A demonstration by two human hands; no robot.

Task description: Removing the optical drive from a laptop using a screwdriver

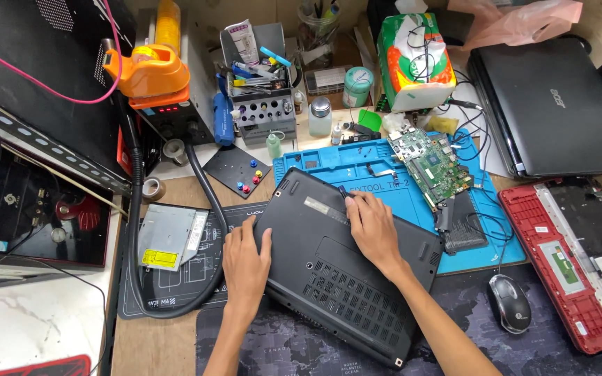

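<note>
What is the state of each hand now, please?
Left hand: open, flat on the black laptop base.
Right hand: on the base, fingers curled; holding anything cannot be told.

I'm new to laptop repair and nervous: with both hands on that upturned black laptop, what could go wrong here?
1. The right hand holds a thin tool at the black laptop base; it might slip and gouge the plastic.
2. The laptop lies askew, half on the blue mat; pressure from the left hand could shift it.
3. The bare circuit board lies close by and could get knocked.
</note>
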